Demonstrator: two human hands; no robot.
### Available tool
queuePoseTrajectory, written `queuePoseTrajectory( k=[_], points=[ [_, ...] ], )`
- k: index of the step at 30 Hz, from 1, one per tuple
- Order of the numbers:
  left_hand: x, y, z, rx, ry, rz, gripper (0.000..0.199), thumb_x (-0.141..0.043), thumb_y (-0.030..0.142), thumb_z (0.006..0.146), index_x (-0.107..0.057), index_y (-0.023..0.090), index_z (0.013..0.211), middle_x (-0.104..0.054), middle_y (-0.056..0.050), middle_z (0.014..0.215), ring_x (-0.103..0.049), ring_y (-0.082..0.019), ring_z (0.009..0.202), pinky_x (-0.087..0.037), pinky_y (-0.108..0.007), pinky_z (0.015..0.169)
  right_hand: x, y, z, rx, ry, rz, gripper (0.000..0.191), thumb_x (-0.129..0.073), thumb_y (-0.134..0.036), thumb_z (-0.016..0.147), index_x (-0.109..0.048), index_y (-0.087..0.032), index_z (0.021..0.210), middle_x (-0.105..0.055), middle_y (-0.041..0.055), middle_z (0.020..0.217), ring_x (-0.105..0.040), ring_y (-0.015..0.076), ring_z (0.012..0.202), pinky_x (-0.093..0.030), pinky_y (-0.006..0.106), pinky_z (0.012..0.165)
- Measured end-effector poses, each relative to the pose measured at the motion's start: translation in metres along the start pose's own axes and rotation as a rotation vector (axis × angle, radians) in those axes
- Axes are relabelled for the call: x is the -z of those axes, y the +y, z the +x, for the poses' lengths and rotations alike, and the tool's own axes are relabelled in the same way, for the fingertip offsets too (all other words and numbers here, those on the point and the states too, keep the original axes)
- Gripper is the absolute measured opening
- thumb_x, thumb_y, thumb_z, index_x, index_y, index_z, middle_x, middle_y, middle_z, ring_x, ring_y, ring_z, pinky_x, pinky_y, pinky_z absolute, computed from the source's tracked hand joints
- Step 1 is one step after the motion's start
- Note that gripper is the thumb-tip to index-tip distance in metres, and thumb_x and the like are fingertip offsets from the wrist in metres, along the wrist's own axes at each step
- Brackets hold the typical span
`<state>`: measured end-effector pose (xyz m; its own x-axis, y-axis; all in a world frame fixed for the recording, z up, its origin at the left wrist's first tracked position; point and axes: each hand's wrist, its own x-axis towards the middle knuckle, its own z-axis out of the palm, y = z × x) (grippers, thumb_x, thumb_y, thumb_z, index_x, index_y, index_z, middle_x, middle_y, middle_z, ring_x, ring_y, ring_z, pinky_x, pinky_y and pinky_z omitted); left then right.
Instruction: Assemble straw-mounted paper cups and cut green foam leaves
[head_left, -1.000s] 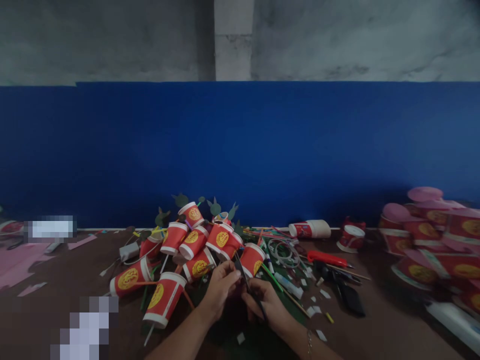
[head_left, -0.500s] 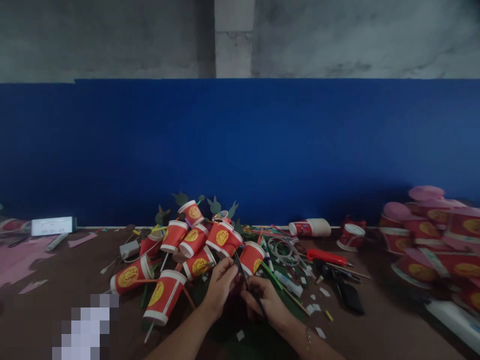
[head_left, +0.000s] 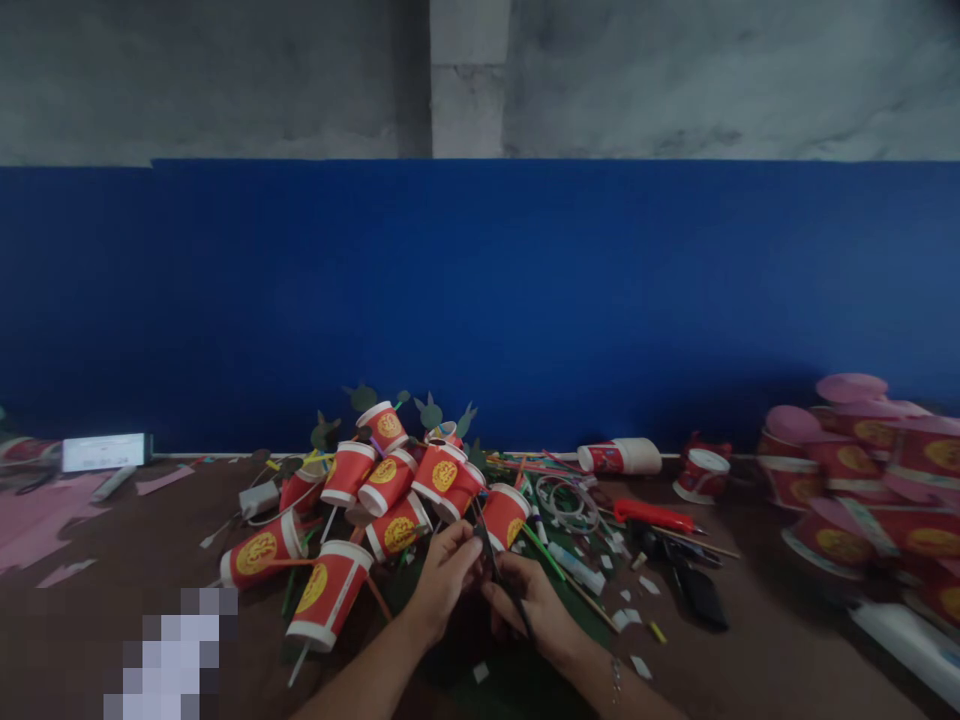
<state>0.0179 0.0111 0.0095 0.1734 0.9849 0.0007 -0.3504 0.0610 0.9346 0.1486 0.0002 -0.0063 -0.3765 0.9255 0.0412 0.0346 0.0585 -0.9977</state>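
Note:
My right hand (head_left: 534,598) is wrapped round the handles of a pair of dark scissors (head_left: 487,548), whose blades point up and away from me beside the left fingertips. Thumb and fingers of my left hand (head_left: 448,575) are pinched together close to the blades; whatever they hold is dark and too small to make out. Just beyond both hands a red paper cup (head_left: 504,517) with a yellow emblem leans at the edge of a heap of similar cups. Another red cup (head_left: 330,595), with a white stick out of its end, lies tilted left of my left wrist.
Straws, a coiled clear tube (head_left: 568,502), a red utility knife (head_left: 654,515) and paper scraps (head_left: 627,618) lie to the right. More cups with pink discs (head_left: 851,388) are piled far right. A lit phone (head_left: 103,452) stands far left, before the blue wall panel (head_left: 480,300).
The scissors and the fingertips of my left hand have shifted slightly down and to the right. Both hands keep the same grip, and the cups lie as before.

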Motion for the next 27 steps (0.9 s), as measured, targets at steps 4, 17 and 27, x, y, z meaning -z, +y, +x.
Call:
queuePoseTrajectory(
  k=[4, 17, 27],
  points=[
    [0.0, 0.001, -0.001, 0.005, -0.015, -0.017, 0.025, -0.062, 0.035, 0.068, -0.046, 0.017, 0.063, -0.046, 0.006, 0.051, -0.043, -0.007, 0.047, -0.026, -0.018, 0.045, 0.0, 0.0, 0.0, 0.02, 0.004, 0.006, 0.036, -0.065, -0.049, 0.067, -0.05, -0.016, 0.068, -0.048, -0.0065, 0.04, -0.04, 0.006, 0.033, -0.03, 0.017, 0.035],
    [0.005, 0.002, 0.002, 0.058, -0.076, -0.063, 0.027, -0.065, 0.034, 0.065, -0.043, 0.018, 0.061, -0.045, 0.007, 0.047, -0.039, -0.005, 0.042, -0.026, -0.017, 0.043, 0.0, -0.008, -0.001, -0.04, -0.001, 0.022, 0.038, -0.067, -0.051, 0.063, -0.051, -0.016, 0.066, -0.048, -0.007, 0.036, -0.035, 0.0052, 0.028, -0.027, 0.017, 0.031],
    [0.009, 0.003, 0.003, 0.084, -0.084, -0.094, 0.028, -0.065, 0.029, 0.059, -0.039, 0.018, 0.055, -0.041, 0.008, 0.042, -0.03, -0.003, 0.037, -0.015, -0.018, 0.039, 0.003, -0.012, -0.004, -0.041, -0.057, 0.031, 0.043, -0.065, -0.056, 0.063, -0.049, -0.016, 0.065, -0.047, -0.0068, 0.037, -0.038, 0.0056, 0.028, -0.024, 0.016, 0.031]
  ],
)
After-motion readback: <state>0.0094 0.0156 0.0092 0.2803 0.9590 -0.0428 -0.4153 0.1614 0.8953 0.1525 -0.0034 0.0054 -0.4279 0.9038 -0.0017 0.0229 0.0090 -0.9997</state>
